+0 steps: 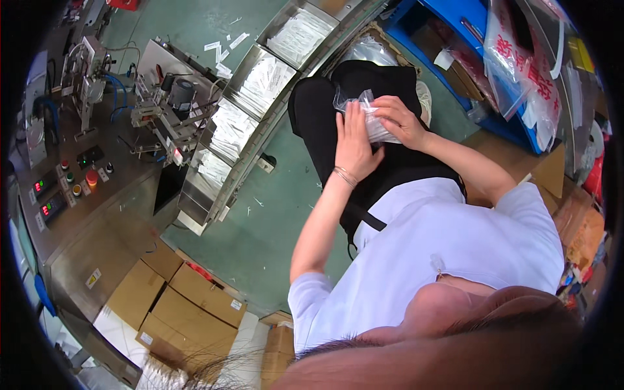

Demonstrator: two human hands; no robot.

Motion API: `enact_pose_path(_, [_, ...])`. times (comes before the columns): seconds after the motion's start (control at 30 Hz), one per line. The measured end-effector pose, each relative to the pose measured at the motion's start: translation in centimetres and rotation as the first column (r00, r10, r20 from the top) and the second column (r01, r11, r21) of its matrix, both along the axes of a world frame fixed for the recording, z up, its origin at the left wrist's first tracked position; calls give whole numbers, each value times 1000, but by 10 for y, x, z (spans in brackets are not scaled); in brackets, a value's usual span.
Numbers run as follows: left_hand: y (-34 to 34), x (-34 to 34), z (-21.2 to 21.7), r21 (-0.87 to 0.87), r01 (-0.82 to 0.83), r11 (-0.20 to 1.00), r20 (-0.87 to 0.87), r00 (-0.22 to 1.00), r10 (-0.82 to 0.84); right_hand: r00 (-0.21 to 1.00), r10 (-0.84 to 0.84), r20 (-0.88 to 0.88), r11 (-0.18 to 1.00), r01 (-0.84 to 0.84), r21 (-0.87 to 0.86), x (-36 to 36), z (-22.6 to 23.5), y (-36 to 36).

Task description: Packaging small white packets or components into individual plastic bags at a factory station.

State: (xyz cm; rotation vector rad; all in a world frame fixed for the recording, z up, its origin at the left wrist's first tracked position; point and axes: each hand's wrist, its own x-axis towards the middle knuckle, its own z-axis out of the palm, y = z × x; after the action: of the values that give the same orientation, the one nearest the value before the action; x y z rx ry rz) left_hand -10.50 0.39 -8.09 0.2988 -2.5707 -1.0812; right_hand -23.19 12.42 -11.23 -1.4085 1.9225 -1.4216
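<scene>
Visibly, red lettering [528, 71] on plastic bag [506, 88]; hands [354, 140] [403, 123] on clear packet [379, 131].

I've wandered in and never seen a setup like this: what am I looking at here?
No robot hands here: these are a person's own. One of two wide-view cameras on the head looks down, so edges bend. Over the lap, the left hand lies with fingers stretched across a clear bag of white contents, while the right hand curls over its other side. To the left, metal trays hold many slim white packets. Past them stands a machine with metal arms and coloured buttons. Cardboard boxes sit at lower left.
</scene>
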Motion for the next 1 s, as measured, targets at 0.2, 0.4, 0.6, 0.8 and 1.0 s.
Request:
enact_pose_path(0.2, [-13, -24, -14, -318, 243, 916, 323, 936, -137, 997, -35, 70, 999, 33, 25, 6, 3, -2])
enact_pose_path(0.4, [13, -28, -24, -73, 185, 980, 110, 978, -177, 847, -333, 416, 939, 336, 67, 40, 4, -2])
enact_pose_path(0.6, [7, -6, -12, 45, 27, 999, 118, 992, -32, 982, -91, -168, 991, 105, 77, -7, 57, -34])
enact_pose_path(0.8, [12, -8, 28, 50, -36, 998, 95, 995, 31, 972, -217, 89, 956, 193, 221, -84, 39, -184])
enact_pose_path(1.0, [-51, -13, 10, 170, -335, 927, -7, 940, 341, 963, -218, -160, 529, 254, 810, -112, -21, -280])
